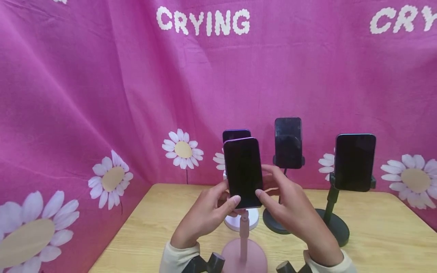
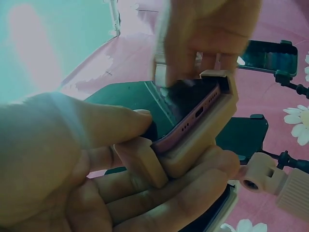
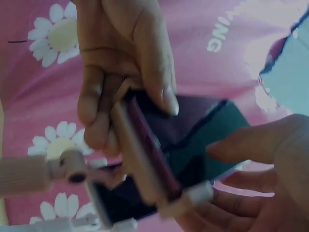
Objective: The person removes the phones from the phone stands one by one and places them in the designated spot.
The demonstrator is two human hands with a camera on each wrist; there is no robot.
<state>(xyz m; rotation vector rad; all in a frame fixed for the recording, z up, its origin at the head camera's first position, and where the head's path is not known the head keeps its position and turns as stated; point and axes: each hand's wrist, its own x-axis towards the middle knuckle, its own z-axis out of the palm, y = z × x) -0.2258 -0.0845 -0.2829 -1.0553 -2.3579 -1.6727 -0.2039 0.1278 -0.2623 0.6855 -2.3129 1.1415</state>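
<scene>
A smartphone [image 1: 241,172] with a dark screen stands upright, facing me, in the clamp [image 2: 203,133] of a pink phone stand [image 1: 244,237]. My left hand [image 1: 206,210] grips its lower left corner, thumb at the front and fingers behind the clamp. At the lower right side, my right hand [image 1: 290,199] holds phone and clamp between its thumb, over the screen's edge, and its fingers behind. In the left wrist view the phone's bottom edge with its charging port lies along the clamp. The right wrist view is blurred.
Behind it, a white stand [image 1: 254,220] carries a mostly hidden phone [image 1: 236,133]. Two black stands hold phones to the right, one farther back [image 1: 288,142] and one nearer [image 1: 355,163]. All stand on a wooden table [image 1: 143,227] before a pink daisy-print cloth [image 1: 307,76].
</scene>
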